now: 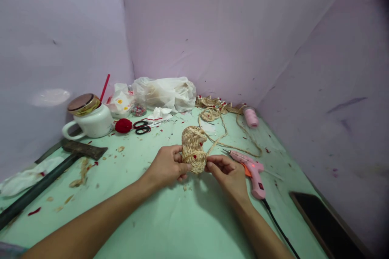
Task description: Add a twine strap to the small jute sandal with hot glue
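Note:
A small piece of coiled, braided straw cord (194, 141), curved like a figure eight with small red beads on it, is held up over the table in front of me. My left hand (170, 164) grips its left side between thumb and fingers. At its lower right edge, the thumb and fingers of my right hand (227, 172) are pinched together. Just above those fingertips a loose straw cord (226, 144) leaves the piece and loops back across the table. A pink glue gun (253, 172) with a lit red light lies right of my right hand.
Behind are more straw pieces (209, 101), a pink thread spool (251, 117) and a plastic bag (167, 93). To the left are scissors (142, 127), red yarn (123, 125), a white mug (95, 121) and a hammer (85, 149). A dark flat device (325, 222) lies front right.

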A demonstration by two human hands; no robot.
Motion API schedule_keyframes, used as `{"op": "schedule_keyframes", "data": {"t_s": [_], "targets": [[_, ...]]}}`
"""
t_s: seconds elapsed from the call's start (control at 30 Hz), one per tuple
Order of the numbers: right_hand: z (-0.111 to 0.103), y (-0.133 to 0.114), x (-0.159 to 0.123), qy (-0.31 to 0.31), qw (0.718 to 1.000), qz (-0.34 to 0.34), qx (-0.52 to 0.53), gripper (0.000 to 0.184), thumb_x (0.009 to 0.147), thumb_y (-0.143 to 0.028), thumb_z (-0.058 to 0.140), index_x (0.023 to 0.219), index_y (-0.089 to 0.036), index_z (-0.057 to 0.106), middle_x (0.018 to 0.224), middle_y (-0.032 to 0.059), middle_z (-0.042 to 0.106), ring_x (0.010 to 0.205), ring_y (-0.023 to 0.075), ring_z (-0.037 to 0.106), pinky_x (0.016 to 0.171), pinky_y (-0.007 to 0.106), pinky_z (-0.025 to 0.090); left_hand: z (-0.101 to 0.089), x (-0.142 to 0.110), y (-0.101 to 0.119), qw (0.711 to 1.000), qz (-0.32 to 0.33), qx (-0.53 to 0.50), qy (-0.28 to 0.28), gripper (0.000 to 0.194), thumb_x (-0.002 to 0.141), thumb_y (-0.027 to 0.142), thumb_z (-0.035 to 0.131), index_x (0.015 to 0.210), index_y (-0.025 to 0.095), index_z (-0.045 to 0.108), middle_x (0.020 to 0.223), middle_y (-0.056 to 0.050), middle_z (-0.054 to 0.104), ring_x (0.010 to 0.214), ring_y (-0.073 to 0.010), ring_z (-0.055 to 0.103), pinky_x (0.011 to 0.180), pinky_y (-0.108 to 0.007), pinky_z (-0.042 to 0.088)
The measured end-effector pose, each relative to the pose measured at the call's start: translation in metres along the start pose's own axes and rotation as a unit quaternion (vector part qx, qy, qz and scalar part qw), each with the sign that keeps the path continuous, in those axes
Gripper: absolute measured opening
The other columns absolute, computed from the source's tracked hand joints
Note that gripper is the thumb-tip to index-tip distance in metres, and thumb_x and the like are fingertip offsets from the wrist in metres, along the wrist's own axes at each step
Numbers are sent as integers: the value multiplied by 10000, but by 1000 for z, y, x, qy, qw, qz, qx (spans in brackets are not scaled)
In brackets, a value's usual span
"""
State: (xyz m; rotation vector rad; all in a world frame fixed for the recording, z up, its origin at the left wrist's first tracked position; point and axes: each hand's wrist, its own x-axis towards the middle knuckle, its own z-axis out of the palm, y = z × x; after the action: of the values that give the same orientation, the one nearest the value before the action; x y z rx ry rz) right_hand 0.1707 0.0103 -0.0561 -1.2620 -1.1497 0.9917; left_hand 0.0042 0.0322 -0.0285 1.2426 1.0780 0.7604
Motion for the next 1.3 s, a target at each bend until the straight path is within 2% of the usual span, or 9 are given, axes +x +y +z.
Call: {"op": "schedule_keyframes", "data": {"t_s": [0.23,0.47,0.77,0.9,1.03,1.13,1.2,1.23,1.3], "targets": [[3,4,-4,9,999,-29,-10,214,587,-246,711,773,-156,658,645,35,689,579,162,625,567,278,503,2,0,-1,1000,12,-2,23,351,606,165,607,945,102,544,617,5,608,447,-93,530,432,-218,450],[5,6,-3,18,999,7,39,164,571,-203,719,712,-165,644,582,-9,655,529,113,581,510,213,456,4,2,-8,1000,15,-4,23,358,608,192,627,941,106,529,631,7,594,472,-97,540,441,-218,448],[4,1,-2,26,999,6,43,121,587,-239,696,673,-160,663,596,12,659,539,131,585,541,249,466,6,6,-11,1000,-13,-10,19,428,581,191,628,981,99,505,642,-15,608,467,-116,544,428,-237,453],[2,-5,-6,20,1000,-4,22,92,588,-234,681,645,-165,662,605,24,665,546,141,586,546,260,470,6,7,-12,999,-24,6,-26,455,568,163,607,1010,111,511,644,-3,596,471,-118,545,429,-232,447],[-2,-10,-5,-12,1000,1,-18,79,590,-222,653,641,-162,639,575,9,632,512,119,552,500,235,436,-19,6,3,980,-58,163,-98,333,542,109,545,867,122,616,655,-2,613,429,-95,511,383,-193,368],[-4,-10,-3,-77,996,21,-29,70,592,-185,630,651,-159,605,549,-18,582,482,91,501,455,206,393,-52,6,21,964,-60,260,15,122,568,154,543,655,122,623,563,-15,612,425,-106,506,397,-199,364],[-4,-8,-4,-121,992,15,-42,96,601,-140,604,695,-158,593,584,-20,578,498,85,495,467,201,401,-68,5,29,948,10,238,210,89,597,185,541,658,150,596,574,-6,615,472,-115,525,436,-204,386],[-4,-8,-5,-141,989,3,-52,126,605,-115,591,723,-158,591,611,-17,585,515,85,502,485,202,415,-72,3,31,930,64,241,272,89,620,214,553,675,160,598,601,-3,618,526,-124,544,477,-209,408],[-3,-7,-8,-172,981,-35,-76,177,618,-76,572,774,-159,591,672,-4,607,564,92,529,539,213,449,-67,-2,32,918,149,274,246,164,666,291,587,771,173,631,731,-16,656,672,-153,583,598,-230,449]]}}
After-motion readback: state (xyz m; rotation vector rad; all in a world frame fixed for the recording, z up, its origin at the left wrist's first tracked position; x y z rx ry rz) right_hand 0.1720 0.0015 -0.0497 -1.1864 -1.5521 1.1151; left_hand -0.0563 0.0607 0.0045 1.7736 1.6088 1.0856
